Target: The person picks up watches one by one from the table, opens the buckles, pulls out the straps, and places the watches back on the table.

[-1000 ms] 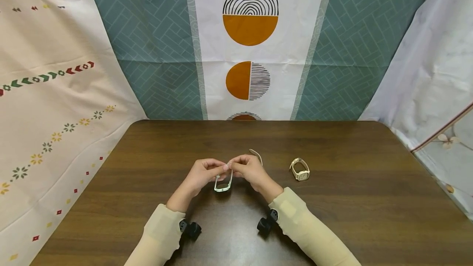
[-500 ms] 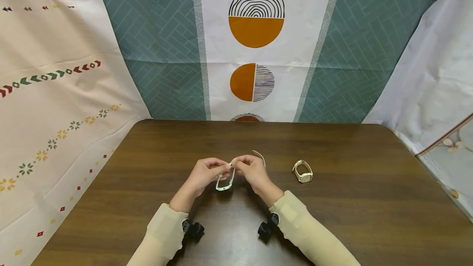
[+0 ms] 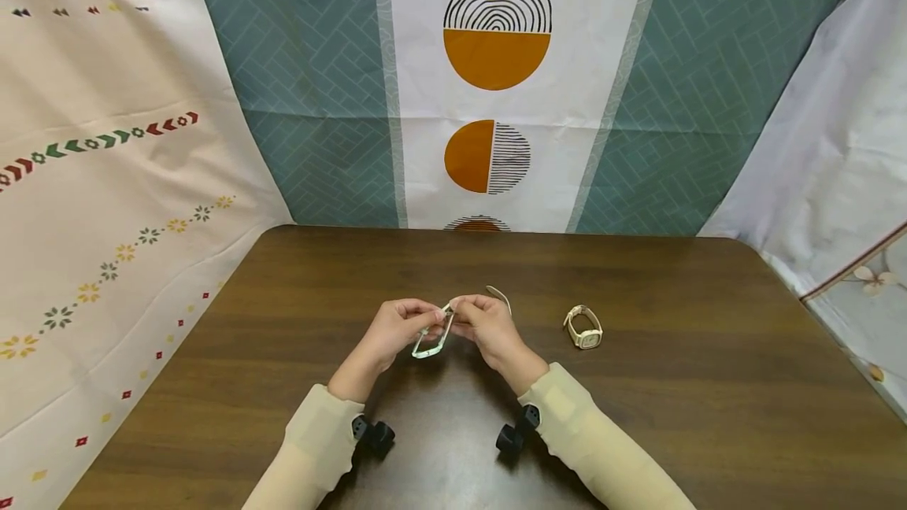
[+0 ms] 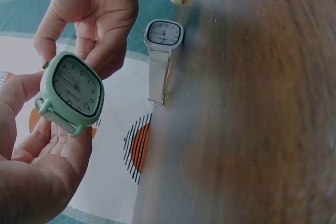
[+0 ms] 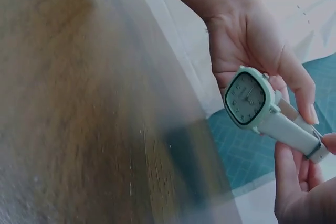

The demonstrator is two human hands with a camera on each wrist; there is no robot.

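A mint-green wristwatch [image 3: 426, 353] is held up between both hands, its square dial [image 4: 77, 86] facing the wearer. My left hand [image 3: 394, 330] pinches the strap on one side. My right hand [image 3: 489, 330] pinches the strap from the other side, with thumb and fingertips meeting the left hand's near the buckle [image 5: 315, 148]. In the right wrist view the strap [image 5: 289, 131] runs from the case into the fingers. The fingertips partly hide the strap ends.
A white watch [image 4: 164, 35] lies on the brown table [image 3: 652, 415] behind the right hand, mostly hidden in the head view. A cream watch [image 3: 584, 329] lies further right. Patterned cloths hang behind the table and at both sides.
Both hands keep their pinch on the mint-green wristwatch. Its case has tilted and swung slightly up and to the left. The head view has shifted a little; the other watches stay put.
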